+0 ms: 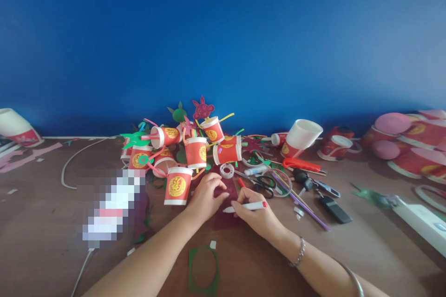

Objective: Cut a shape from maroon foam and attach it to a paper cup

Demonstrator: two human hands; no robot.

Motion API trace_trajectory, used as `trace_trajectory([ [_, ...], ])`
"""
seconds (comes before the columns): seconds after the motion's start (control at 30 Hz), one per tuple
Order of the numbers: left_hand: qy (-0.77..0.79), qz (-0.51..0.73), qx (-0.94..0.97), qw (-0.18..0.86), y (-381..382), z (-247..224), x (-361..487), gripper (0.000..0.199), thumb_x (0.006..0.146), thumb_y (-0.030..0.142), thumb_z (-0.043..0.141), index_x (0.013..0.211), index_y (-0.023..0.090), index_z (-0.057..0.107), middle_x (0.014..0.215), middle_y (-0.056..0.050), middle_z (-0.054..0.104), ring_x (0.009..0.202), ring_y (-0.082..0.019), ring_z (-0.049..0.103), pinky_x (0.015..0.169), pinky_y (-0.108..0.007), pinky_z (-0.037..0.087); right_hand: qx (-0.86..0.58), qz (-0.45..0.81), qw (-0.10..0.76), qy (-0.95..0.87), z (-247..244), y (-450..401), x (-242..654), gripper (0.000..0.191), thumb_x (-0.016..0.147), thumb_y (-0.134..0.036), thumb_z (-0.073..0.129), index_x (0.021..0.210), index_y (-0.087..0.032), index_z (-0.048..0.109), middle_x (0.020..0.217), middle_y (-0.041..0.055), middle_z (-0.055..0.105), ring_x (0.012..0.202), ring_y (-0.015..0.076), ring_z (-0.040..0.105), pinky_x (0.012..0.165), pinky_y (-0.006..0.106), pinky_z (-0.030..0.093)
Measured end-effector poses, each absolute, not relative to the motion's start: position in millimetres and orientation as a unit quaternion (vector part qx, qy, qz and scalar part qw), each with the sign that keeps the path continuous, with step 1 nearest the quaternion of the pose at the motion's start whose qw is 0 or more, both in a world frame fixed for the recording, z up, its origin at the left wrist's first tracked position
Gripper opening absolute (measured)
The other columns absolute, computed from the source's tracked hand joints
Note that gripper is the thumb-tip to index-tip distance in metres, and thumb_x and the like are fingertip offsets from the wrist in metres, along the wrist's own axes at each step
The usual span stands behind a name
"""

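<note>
My right hand point(259, 218) grips a white marker point(254, 205) with a red end, its pale tip low over a dark red sheet of paper point(226, 222). On the left edge of that sheet rests my left hand point(207, 197), fingers bent but apart and holding nothing. Any mark on the paper is too faint to make out. Just beyond the hands lies a roll of clear tape point(227, 171). Left of my left hand stands a red paper cup point(177, 185) with a yellow emblem. A green paper piece with a round hole point(204, 270) lies nearer me.
Several decorated paper cups point(197, 152) crowd together against the blue wall point(223, 46). Black-handled scissors point(265, 185), a glue stick point(256, 170), purple sticks point(306, 209) and keys point(306, 183) lie to the right. Stacked white cups point(303, 134) stand behind. A blurred-out lit device point(113, 209) lies left.
</note>
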State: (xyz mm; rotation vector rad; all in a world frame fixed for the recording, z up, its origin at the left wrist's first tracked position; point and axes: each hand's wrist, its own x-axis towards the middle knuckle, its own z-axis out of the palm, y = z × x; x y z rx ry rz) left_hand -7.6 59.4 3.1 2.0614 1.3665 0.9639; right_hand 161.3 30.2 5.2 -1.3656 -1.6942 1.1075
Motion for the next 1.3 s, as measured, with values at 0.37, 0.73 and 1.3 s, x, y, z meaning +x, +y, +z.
trace_trajectory([
  [0.37,0.503,0.351,0.752,0.242,59.0,5.1,-6.6,0.007,0.071,0.015,0.067,0.076,0.02,0.064,0.103,-0.008,0.061,0.101,-0.024,0.058,0.089,-0.04,0.047,-0.524,0.431,0.343,-0.65,8.6,29.1,160.6,0.022,0.079,-0.028,0.056,0.061,-0.019,0.048,0.056,-0.0009,0.061,0.052,0.0118,0.05,0.049,0.022,0.035],
  [0.73,0.499,0.357,0.753,0.24,59.3,4.4,-6.7,0.008,0.071,0.014,0.067,0.075,0.02,0.064,0.103,-0.007,0.061,0.1,-0.024,0.058,0.088,-0.04,0.047,-0.525,0.441,0.345,-0.641,2.9,30.0,161.3,0.022,0.077,-0.032,0.057,0.061,-0.02,0.047,0.055,-0.0019,0.061,0.05,0.0118,0.048,0.047,0.023,0.034],
  [1.3,0.499,0.357,0.752,0.241,60.4,1.3,-6.8,0.008,0.071,0.014,0.067,0.075,0.02,0.065,0.102,-0.007,0.061,0.101,-0.025,0.058,0.09,-0.04,0.047,-0.519,0.437,0.346,-0.648,2.6,30.4,160.5,0.022,0.078,-0.031,0.059,0.062,-0.019,0.048,0.057,-0.0015,0.062,0.051,0.0121,0.051,0.047,0.022,0.036],
])
